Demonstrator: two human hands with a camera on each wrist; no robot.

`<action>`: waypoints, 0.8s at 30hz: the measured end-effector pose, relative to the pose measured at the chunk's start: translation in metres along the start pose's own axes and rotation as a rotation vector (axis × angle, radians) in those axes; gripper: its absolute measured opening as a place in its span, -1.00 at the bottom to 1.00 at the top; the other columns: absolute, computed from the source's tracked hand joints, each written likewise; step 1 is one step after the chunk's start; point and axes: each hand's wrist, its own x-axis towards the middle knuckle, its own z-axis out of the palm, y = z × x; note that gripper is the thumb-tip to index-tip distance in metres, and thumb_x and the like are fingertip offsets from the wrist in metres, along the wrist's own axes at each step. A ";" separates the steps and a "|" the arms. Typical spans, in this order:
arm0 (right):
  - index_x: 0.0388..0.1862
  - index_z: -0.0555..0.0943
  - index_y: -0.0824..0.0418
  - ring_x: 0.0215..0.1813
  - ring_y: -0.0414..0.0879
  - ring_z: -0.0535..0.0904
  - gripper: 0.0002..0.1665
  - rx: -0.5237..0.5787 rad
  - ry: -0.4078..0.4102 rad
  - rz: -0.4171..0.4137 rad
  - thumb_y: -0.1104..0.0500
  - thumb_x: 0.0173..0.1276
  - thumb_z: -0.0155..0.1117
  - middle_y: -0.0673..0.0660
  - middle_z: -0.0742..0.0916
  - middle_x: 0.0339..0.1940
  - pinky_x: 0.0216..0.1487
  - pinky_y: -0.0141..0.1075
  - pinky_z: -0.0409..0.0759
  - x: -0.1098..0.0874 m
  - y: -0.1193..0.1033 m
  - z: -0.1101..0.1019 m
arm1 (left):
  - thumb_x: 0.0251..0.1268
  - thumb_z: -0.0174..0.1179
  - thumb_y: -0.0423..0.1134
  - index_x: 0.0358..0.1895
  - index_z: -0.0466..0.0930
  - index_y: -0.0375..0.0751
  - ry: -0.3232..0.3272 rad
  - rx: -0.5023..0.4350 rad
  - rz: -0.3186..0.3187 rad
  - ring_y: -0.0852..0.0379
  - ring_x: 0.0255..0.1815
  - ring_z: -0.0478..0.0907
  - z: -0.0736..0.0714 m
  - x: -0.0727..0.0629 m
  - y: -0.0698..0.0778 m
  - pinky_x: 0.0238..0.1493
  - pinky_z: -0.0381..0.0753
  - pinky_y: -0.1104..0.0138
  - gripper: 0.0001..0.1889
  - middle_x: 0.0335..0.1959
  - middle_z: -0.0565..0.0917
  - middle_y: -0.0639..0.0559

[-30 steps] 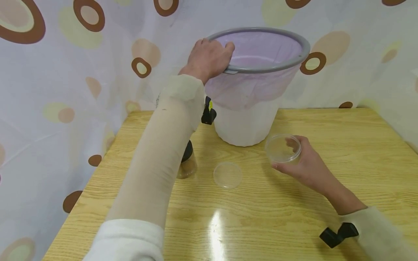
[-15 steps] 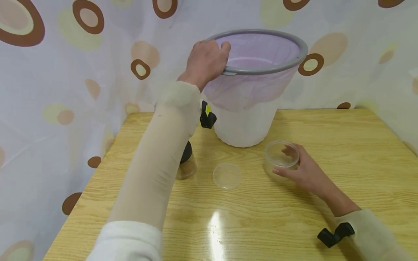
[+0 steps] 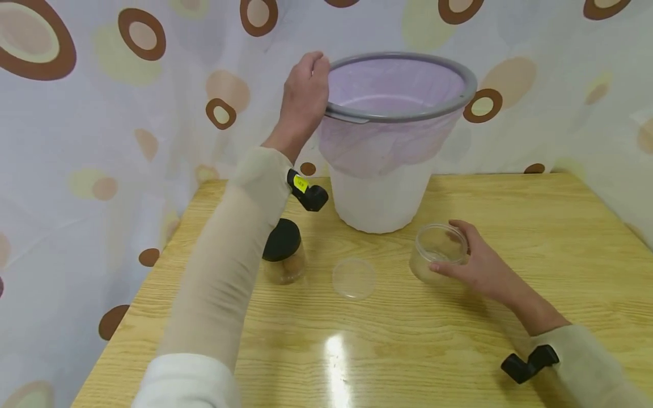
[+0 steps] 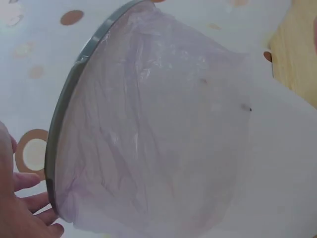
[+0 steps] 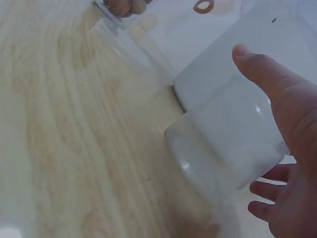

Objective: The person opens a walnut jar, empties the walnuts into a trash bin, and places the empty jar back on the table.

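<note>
Behind everything hangs a pale cloth (image 3: 176,122) patterned with brown, peach and yellow spots and rings. Before it stretches the wooden table (image 3: 433,351), with a streak of light shining on its near part. Toward the back stands a big white bin (image 3: 380,195), lined with a purple bag (image 3: 382,144) and topped by a grey rim (image 3: 408,118). My left hand (image 3: 304,93) is at the left of that rim, fingers loose and fairly straight, their tips touching its outer edge. My right hand (image 3: 479,269) curves round a clear tub (image 3: 423,260), thumb on the near side and fingers at the far side; how firmly, I can't tell. The tub is right of the bin's base and nearer me, on the table or just over it. Near my left sleeve (image 3: 216,272) stands a see-through jar (image 3: 283,272) with a black lid (image 3: 282,241) and something brown inside. Between jar and tub lies a thin clear disc (image 3: 353,277), flat on the wood.
</note>
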 end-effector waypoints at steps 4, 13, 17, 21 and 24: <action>0.62 -0.11 0.23 0.54 0.38 0.08 0.24 -0.047 0.036 -0.051 -0.16 0.25 0.42 0.37 0.18 0.57 0.36 0.38 0.14 0.007 -0.010 -0.006 | 0.61 -0.32 0.06 0.51 0.23 0.07 -0.007 -0.017 -0.005 0.39 0.50 0.14 -0.005 -0.006 -0.011 0.47 0.10 0.54 -0.48 0.51 0.28 0.19; 0.57 0.08 0.17 0.55 0.27 0.12 0.09 -0.148 0.073 -0.144 -0.22 0.26 0.39 0.25 0.26 0.55 0.38 0.31 0.17 0.022 -0.039 -0.007 | 0.60 -0.29 0.03 0.56 0.12 -0.02 -0.050 -0.040 -0.009 0.27 0.52 0.18 -0.011 -0.025 -0.046 0.50 0.18 0.41 -0.44 0.53 0.26 0.11; 0.54 0.14 0.19 0.55 0.23 0.14 0.05 -0.146 0.089 -0.167 -0.19 0.26 0.40 0.23 0.30 0.53 0.41 0.26 0.18 0.027 -0.048 -0.005 | 0.60 -0.27 0.03 0.57 0.07 -0.08 -0.096 0.003 0.009 0.16 0.51 0.24 -0.010 -0.034 -0.059 0.49 0.24 0.33 -0.41 0.53 0.25 0.03; 0.53 0.15 0.19 0.56 0.22 0.14 0.02 -0.140 0.087 -0.185 -0.18 0.28 0.39 0.22 0.30 0.53 0.42 0.26 0.17 0.031 -0.054 -0.003 | 0.59 -0.26 0.03 0.57 0.07 -0.12 -0.144 0.069 0.030 0.06 0.50 0.26 -0.011 -0.043 -0.073 0.48 0.27 0.22 -0.40 0.53 0.24 -0.03; 0.53 0.15 0.17 0.56 0.24 0.13 0.01 -0.141 0.080 -0.189 -0.19 0.28 0.38 0.22 0.29 0.53 0.41 0.28 0.17 0.032 -0.058 -0.001 | 0.58 -0.24 0.04 0.56 0.07 -0.15 -0.188 0.107 0.046 -0.01 0.51 0.22 -0.011 -0.051 -0.082 0.49 0.26 0.15 -0.39 0.53 0.22 -0.08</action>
